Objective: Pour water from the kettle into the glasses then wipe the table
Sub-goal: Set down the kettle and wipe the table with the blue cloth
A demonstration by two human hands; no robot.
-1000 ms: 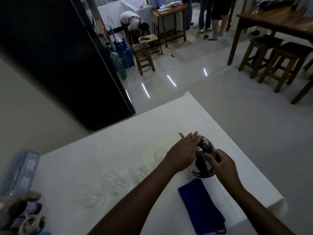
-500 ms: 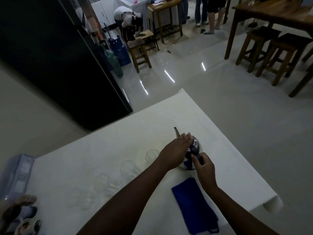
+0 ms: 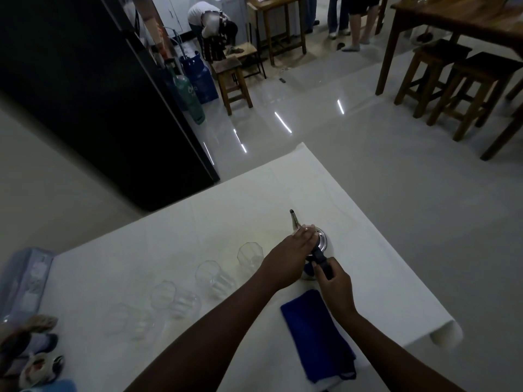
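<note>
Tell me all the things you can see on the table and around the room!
kettle: one, shiny silver with a black handle, on the table's right half
glasses: four, clear, in a row left of the kettle
cloth: one, blue, near edge, below the kettle
table: one, white cover
gas cylinders: two, blue and green, by the dark cabinet
dark cabinet: one, black, far left
wooden stools: several, brown, on the floor
wooden table: one, brown, top right
left hand: on the kettle's lid
right hand: gripping the kettle's handle
</note>
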